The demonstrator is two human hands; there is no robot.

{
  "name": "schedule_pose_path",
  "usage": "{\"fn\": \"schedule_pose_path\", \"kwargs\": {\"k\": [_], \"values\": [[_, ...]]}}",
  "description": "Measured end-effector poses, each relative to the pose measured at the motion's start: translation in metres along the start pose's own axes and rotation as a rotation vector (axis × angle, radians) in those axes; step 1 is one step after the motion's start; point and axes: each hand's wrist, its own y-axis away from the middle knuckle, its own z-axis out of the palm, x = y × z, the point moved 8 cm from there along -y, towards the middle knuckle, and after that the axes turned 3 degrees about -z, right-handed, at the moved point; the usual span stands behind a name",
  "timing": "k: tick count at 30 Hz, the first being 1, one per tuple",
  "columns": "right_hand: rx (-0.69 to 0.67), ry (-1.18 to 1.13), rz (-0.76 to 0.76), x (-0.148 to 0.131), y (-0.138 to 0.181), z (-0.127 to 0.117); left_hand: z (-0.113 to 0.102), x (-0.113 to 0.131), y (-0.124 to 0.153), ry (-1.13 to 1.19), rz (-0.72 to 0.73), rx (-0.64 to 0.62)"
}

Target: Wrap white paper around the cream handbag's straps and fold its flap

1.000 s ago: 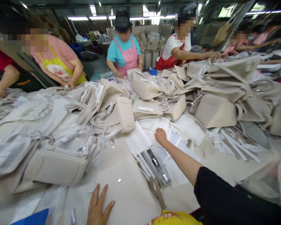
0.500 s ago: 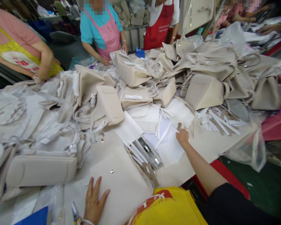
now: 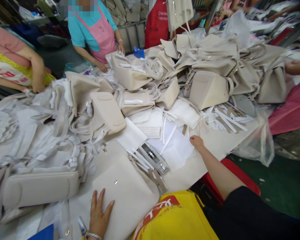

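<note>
My left hand [image 3: 99, 210] lies flat with fingers spread on the near edge of a cream bag [image 3: 126, 186] that lies flat in front of me. My right hand [image 3: 196, 142] reaches out over white paper sheets [image 3: 178, 149] at mid-table, knuckles up and fingers curled under; what they grip, if anything, is hidden. A grey tape dispenser [image 3: 155, 158] and thin white strips [image 3: 138, 159] lie between the two hands.
Heaps of cream bags [image 3: 210, 90] and white dust covers [image 3: 27, 126] cover the table. Loose white strips [image 3: 227, 120] lie at the right, by a hanging plastic sheet [image 3: 260, 143]. Co-workers in aprons [image 3: 97, 31] stand along the far and left sides.
The view has tilted down and swung right. My right hand has moved from the middle of the white sheets rightward to their right edge. My left hand stays flat on the bag.
</note>
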Motion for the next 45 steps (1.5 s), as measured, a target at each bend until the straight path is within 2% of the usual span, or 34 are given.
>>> {"fn": "schedule_pose_path", "kwargs": {"k": [8, 15, 21, 28, 32, 37, 40, 45], "values": [[-0.169, 0.037, -0.107, 0.000, 0.008, -0.006, 0.000, 0.002, 0.001, 0.018, -0.013, 0.009], [-0.162, 0.077, -0.162, -0.016, 0.038, -0.015, 0.002, 0.002, 0.002, 0.005, -0.008, 0.008], [-0.039, 0.067, -0.264, -0.040, 0.068, -0.034, -0.001, 0.003, 0.003, 0.040, -0.038, -0.004], [0.104, 0.117, -0.188, -0.027, 0.084, -0.052, 0.000, -0.001, 0.003, 0.037, -0.017, 0.001], [0.107, 0.150, -0.119, -0.008, 0.087, -0.043, 0.000, -0.004, 0.004, 0.034, -0.014, 0.007], [0.301, 0.093, -0.212, -0.004, 0.099, -0.030, -0.001, -0.001, 0.004, 0.043, 0.000, 0.002], [0.236, 0.048, -0.163, -0.010, 0.104, -0.007, -0.001, -0.001, 0.004, 0.031, -0.010, 0.004], [0.103, 0.044, 0.117, -0.012, 0.099, 0.020, 0.000, 0.002, 0.004, 0.017, -0.013, 0.001]]}}
